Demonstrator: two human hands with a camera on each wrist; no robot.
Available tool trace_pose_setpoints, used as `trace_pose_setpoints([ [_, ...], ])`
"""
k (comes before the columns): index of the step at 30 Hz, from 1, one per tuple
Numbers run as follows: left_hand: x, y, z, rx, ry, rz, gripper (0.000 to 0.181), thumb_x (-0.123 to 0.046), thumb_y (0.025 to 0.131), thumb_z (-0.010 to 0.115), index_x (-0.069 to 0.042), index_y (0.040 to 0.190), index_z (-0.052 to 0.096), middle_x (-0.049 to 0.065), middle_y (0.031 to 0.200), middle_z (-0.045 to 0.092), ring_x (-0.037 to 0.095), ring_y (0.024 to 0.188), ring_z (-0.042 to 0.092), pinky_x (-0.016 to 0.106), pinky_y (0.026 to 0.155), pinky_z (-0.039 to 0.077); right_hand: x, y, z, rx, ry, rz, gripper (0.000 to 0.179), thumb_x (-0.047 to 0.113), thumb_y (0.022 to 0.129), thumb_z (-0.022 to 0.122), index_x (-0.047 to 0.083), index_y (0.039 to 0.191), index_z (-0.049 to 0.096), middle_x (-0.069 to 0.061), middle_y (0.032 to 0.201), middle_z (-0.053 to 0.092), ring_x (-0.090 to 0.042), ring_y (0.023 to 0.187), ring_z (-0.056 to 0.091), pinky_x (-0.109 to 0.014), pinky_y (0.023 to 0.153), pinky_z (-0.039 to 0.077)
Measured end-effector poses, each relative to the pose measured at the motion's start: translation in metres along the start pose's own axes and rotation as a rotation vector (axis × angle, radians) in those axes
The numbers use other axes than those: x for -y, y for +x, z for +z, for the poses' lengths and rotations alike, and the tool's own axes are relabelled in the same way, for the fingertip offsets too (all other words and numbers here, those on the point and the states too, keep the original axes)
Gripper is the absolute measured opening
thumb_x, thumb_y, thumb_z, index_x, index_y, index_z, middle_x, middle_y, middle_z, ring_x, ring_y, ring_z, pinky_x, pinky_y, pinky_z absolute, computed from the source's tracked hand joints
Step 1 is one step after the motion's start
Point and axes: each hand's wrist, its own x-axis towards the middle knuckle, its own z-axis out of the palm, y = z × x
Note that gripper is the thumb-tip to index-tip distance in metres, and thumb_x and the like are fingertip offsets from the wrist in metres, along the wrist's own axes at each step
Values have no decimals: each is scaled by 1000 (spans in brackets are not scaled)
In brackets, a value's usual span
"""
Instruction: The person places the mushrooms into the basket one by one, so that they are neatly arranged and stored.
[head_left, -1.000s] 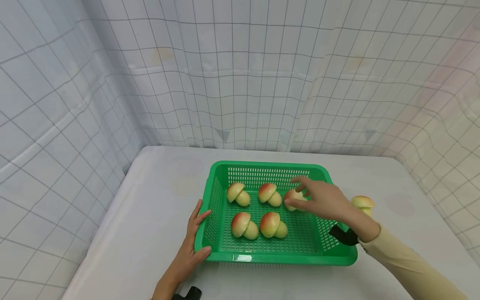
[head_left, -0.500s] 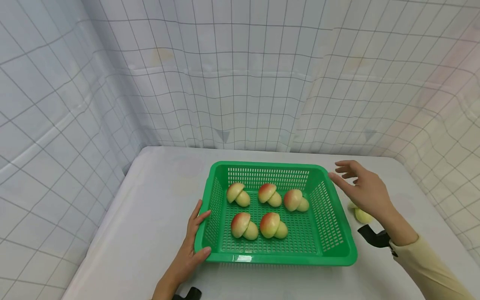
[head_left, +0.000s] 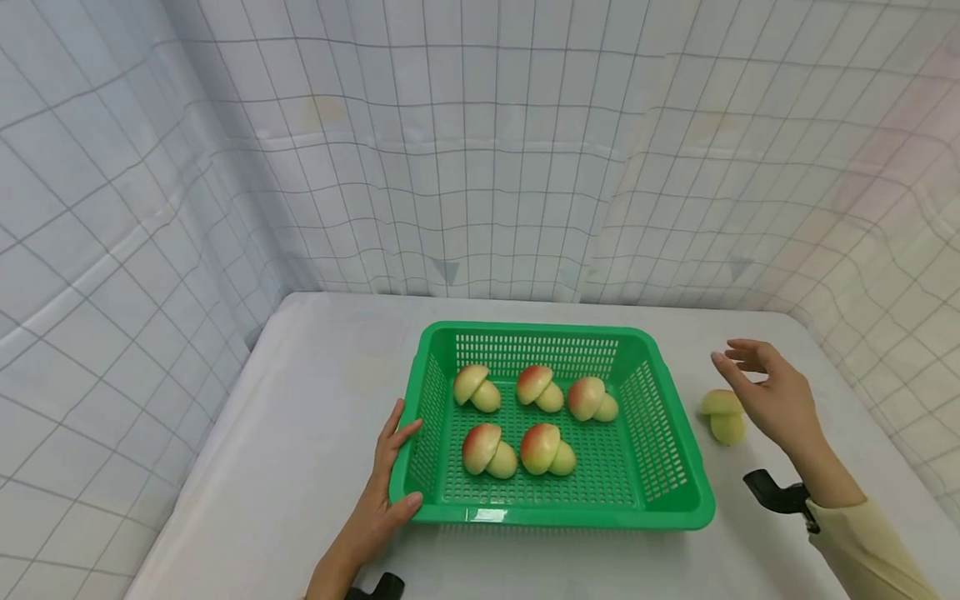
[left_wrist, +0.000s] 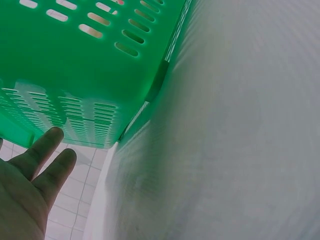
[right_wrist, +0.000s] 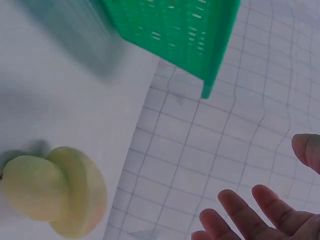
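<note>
Several toy mushrooms (head_left: 480, 452) with red-tinged caps lie in two rows inside a green plastic basket (head_left: 555, 519). My left hand (head_left: 372, 500) rests against the basket's left side, its thumb on the rim near the front corner. In the left wrist view, two of its fingers (left_wrist: 55, 172) stretch out beside the slotted wall. To the right of the basket, my right hand (head_left: 783, 400) hovers with loosely bent fingers and holds nothing. Just left of that hand, another mushroom (head_left: 726, 427) lies on the table; the right wrist view shows this mushroom (right_wrist: 75, 192) apart from the fingers.
A white cloth covers the table (head_left: 322, 400). Behind it and along both sides hang white curtains (head_left: 495, 183) with a grid pattern. Black straps with camera mounts (head_left: 780, 493) are worn on the wrists.
My right hand has drawn back from the basket's far-right mushroom, moving right over the rim to beside the mushroom on the table. The left hand and the basket stay put.
</note>
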Motion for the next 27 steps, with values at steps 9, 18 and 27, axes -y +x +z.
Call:
trace_pose_setpoints([
  [9, -1, 1, 0, -6, -13, -19, 74, -13, 81, 54, -8, 149, 24, 3, 158, -3, 26, 142, -2, 72, 93, 10, -40, -3, 2, 56, 26, 89, 64, 41, 97, 48, -4, 141, 35, -29, 134, 43, -46, 116, 43, -47, 79, 42],
  [18, -1, 1, 0, -12, -4, -29, 73, -14, 81, 53, -9, 149, 25, 2, 158, -3, 26, 142, -1, 72, 93, 10, -89, -1, 13, 165, -41, 153, 78, 52, 95, 44, -4, 146, 24, -37, 133, 40, -52, 114, 42, -58, 74, 43],
  [27, 0, 1, -1, -9, -2, -32, 74, -13, 81, 53, -10, 149, 25, 1, 158, -2, 25, 143, -1, 72, 93, 11, -80, -8, 16, 230, -115, 195, 82, 51, 96, 42, -14, 141, 20, -43, 126, 39, -54, 108, 46, -57, 72, 43],
])
